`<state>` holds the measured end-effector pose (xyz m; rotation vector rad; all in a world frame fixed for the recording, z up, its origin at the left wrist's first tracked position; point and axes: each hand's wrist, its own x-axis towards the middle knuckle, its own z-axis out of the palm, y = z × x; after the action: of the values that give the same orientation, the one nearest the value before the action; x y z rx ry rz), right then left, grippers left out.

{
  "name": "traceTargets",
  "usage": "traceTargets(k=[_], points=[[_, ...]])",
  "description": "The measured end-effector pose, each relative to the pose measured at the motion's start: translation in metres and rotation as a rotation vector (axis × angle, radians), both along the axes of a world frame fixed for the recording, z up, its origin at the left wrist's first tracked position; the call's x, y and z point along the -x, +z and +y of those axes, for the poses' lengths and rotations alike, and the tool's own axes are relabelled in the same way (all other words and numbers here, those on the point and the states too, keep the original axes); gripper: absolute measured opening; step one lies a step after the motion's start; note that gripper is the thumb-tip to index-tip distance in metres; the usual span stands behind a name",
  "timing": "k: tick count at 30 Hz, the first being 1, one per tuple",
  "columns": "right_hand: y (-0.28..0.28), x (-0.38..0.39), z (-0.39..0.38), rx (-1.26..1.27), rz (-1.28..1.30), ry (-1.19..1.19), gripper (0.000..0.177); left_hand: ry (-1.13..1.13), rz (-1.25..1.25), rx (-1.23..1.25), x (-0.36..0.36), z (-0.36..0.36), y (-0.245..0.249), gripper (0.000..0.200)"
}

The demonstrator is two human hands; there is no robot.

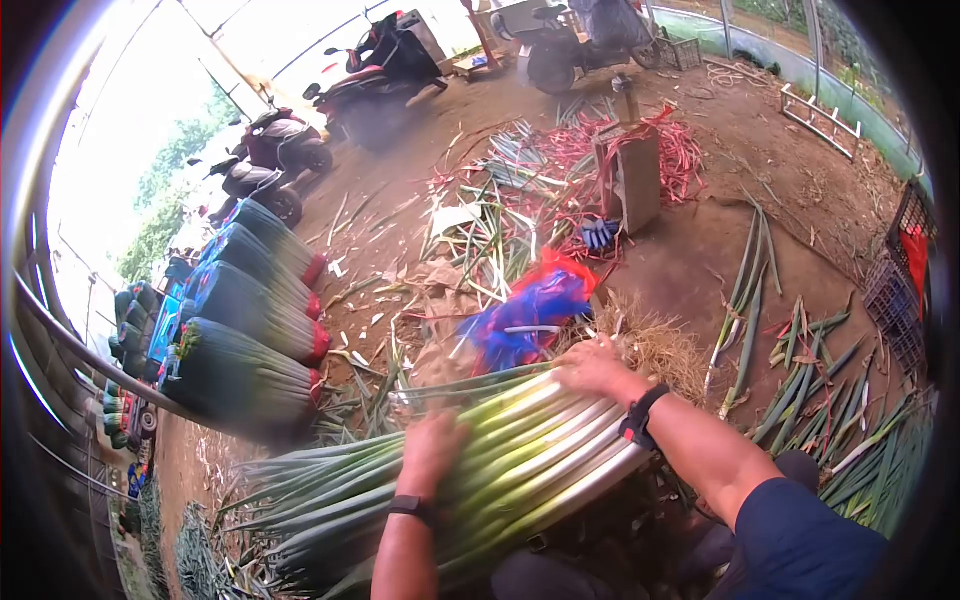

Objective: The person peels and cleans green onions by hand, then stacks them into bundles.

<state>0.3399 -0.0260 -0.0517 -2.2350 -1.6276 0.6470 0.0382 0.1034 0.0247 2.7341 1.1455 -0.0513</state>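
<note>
left hand (432, 450) open on leek bundle (530, 455), right hand (595, 368) gripping its end, wrapped bundles (250, 335), blue bag (530, 318) beyond

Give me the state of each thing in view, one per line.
Onions: bundled, lying crosswise, white ends to the right.
Left hand: resting on the onions' middle, blurred.
Right hand: spread over the white ends.
Wrapped bundles: stacked on their sides.
Scooters: parked.
Loose leaves: scattered on the dirt.
</note>
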Motion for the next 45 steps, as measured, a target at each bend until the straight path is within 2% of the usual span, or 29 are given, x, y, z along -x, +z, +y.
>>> traceTargets(k=[1, 4, 7, 8, 11, 20, 25, 27, 29, 32, 34, 36, 38, 39, 44, 45], points=[[0.008, 0.016, 0.006, -0.024, -0.003, 0.051, 0.056, 0.000, -0.005, 0.013, 0.000, 0.001, -0.001, 0.047], [0.028, 0.077, 0.027, -0.069, -0.033, 0.032, 0.063, -0.007, -0.024, 0.025, 0.001, 0.002, -0.002, 0.047], [0.035, 0.090, 0.029, -0.081, 0.063, -0.054, 0.058, -0.001, -0.002, 0.048, 0.001, -0.001, 0.001, 0.048], [0.028, 0.089, 0.030, -0.078, 0.061, -0.049, 0.058, 0.003, -0.004, 0.051, 0.002, -0.002, 0.002, 0.048], [0.006, 0.066, 0.037, -0.131, 0.265, 0.016, 0.051, 0.012, -0.023, 0.047, -0.001, -0.002, 0.000, 0.049], [0.019, 0.072, 0.040, -0.065, 0.172, -0.009, 0.058, 0.015, 0.038, 0.038, -0.003, -0.004, 0.002, 0.052], [0.004, 0.049, 0.052, -0.009, 0.407, 0.117, 0.059, -0.052, 0.016, 0.035, -0.001, -0.004, 0.008, 0.052], [0.023, 0.052, 0.047, 0.019, 0.328, 0.105, 0.059, -0.114, 0.034, 0.014, -0.005, -0.006, 0.018, 0.052], [0.032, 0.054, 0.047, 0.056, 0.260, 0.090, 0.059, 0.020, 0.046, 0.107, -0.009, -0.007, 0.018, 0.049], [0.020, 0.049, 0.055, 0.026, 0.287, 0.186, 0.057, 0.047, 0.038, 0.124, -0.009, -0.006, 0.016, 0.045], [0.009, 0.049, 0.064, -0.006, 0.482, 0.295, 0.054, 0.052, 0.063, 0.120, -0.008, -0.006, 0.014, 0.041], [-0.002, 0.046, 0.066, -0.036, 0.522, 0.380, 0.050, 0.001, -0.013, 0.061, -0.006, -0.006, 0.009, 0.033], [0.015, 0.048, 0.053, -0.030, 0.209, 0.444, 0.047, 0.007, 0.025, 0.077, -0.008, -0.005, 0.009, 0.035], [0.004, 0.064, 0.041, -0.222, 0.071, 0.384, 0.048, -0.005, 0.052, 0.052, -0.006, -0.005, 0.009, 0.039], [0.010, 0.061, 0.036, -0.055, 0.141, 0.358, 0.051, -0.020, 0.076, 0.023, -0.003, -0.012, -0.004, 0.050], [0.002, 0.058, 0.033, -0.139, 0.089, 0.315, 0.048, -0.016, 0.075, -0.023, -0.002, -0.015, -0.005, 0.052]])
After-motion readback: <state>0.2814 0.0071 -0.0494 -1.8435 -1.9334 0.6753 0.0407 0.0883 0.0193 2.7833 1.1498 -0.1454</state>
